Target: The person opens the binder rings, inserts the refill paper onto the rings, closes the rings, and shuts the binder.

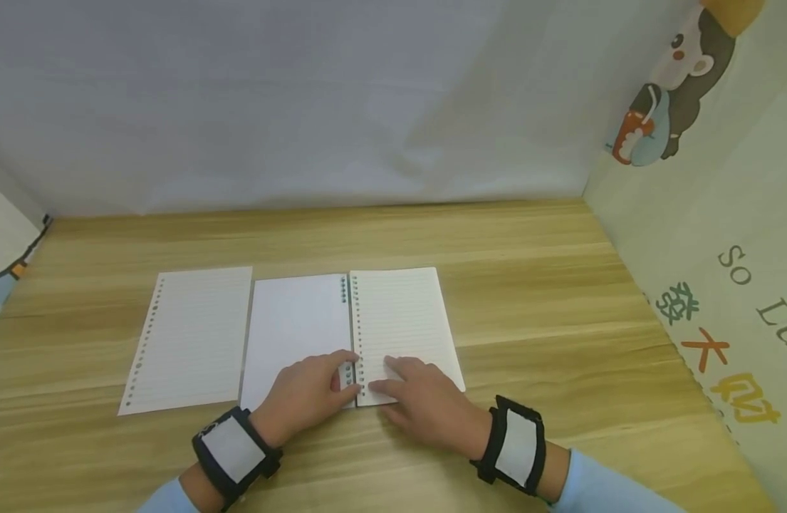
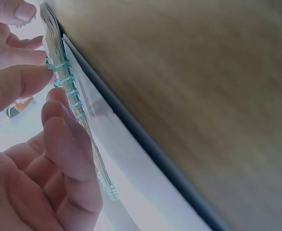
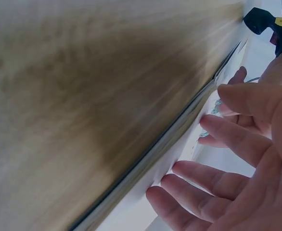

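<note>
A loose-leaf notebook lies open on the table, with a plain white left side (image 1: 297, 313) and a stack of lined, punched pages (image 1: 402, 313) on the right. Teal binder rings (image 2: 66, 79) run in two groups along its spine. My left hand (image 1: 310, 388) reaches over the lower rings; its thumb and index fingertips touch the binding, set apart from each other. On the lower part of the lined pages rests my right hand (image 1: 431, 402), its fingers spread and fairly straight. In the right wrist view its fingertips (image 3: 177, 168) touch the paper near the notebook's edge.
A separate lined sheet (image 1: 194, 335) with punched holes along its left edge lies left of the notebook. The wood-grain table (image 1: 534, 306) meets a pale cloth backdrop (image 1: 303, 107) behind and a printed panel (image 1: 720, 249) on the right. Both wrists wear black straps.
</note>
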### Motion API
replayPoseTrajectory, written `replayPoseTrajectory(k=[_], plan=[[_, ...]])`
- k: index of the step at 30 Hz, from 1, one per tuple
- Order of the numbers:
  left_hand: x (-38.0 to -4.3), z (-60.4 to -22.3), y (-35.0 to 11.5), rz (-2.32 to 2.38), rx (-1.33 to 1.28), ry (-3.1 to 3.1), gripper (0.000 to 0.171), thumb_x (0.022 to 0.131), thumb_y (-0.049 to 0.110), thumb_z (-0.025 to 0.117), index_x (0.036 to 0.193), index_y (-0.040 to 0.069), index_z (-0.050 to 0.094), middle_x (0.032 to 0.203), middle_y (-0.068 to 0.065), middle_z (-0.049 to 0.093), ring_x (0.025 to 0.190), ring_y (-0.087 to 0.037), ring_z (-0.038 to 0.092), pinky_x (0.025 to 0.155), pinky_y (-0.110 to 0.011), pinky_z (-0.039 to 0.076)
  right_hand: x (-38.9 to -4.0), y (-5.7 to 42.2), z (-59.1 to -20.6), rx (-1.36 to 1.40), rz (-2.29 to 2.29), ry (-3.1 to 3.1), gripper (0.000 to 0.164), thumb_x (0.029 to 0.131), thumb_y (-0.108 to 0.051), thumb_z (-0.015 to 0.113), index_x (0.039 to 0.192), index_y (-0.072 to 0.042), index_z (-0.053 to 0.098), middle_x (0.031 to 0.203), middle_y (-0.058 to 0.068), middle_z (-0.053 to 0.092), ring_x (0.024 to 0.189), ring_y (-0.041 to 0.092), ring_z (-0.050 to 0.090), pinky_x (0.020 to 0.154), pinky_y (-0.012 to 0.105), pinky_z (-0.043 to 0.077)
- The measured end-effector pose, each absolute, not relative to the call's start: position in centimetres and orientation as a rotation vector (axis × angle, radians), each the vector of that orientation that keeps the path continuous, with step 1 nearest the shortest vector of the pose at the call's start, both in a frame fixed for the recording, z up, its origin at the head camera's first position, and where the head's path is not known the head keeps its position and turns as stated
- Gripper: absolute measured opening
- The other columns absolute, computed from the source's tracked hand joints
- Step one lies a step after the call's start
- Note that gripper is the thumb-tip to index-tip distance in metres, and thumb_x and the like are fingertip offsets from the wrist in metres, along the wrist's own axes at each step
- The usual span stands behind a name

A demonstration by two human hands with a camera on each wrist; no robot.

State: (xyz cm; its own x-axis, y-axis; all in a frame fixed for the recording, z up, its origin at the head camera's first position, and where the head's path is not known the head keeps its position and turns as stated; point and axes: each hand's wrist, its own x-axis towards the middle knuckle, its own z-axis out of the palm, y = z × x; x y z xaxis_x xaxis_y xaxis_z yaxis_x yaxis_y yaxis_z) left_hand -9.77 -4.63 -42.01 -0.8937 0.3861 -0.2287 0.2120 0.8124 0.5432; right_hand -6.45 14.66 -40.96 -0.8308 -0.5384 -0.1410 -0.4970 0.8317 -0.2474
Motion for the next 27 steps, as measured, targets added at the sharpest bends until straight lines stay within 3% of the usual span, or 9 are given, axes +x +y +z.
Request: replayPoseTrajectory(k=[22, 27], plan=[[-9.6, -41.9, -5.1, 0.773, 0.413, 2.694, 0.037, 0.086, 0.031, 0.065, 0.120, 0.017, 0.061, 0.057, 0.007, 0.049, 0.048, -0.009, 0.044, 0.044, -0.025, 0.033, -6.7, 14.3, -41.0, -0.873, -0.201, 2.824, 0.034, 0.090, -0.034, 0.058, 0.121, -0.020, 0.063, 0.133, 0.011, 0.055, 0.123, 0.024, 0.052, 0.094, 0.039, 0.046], [-9.5, -41.7, -5.7, 0.776, 0.368, 2.733, 0.036, 0.086, 0.031, 0.064, 0.120, 0.017, 0.061, 0.061, 0.006, 0.052, 0.050, -0.009, 0.044, 0.046, -0.025, 0.034, -6.8, 14.2, -40.6, -0.854, -0.221, 2.819, 0.032, 0.089, -0.033, 0.060, 0.116, -0.017, 0.065, 0.121, 0.006, 0.061, 0.109, 0.020, 0.058, 0.089, 0.036, 0.048]])
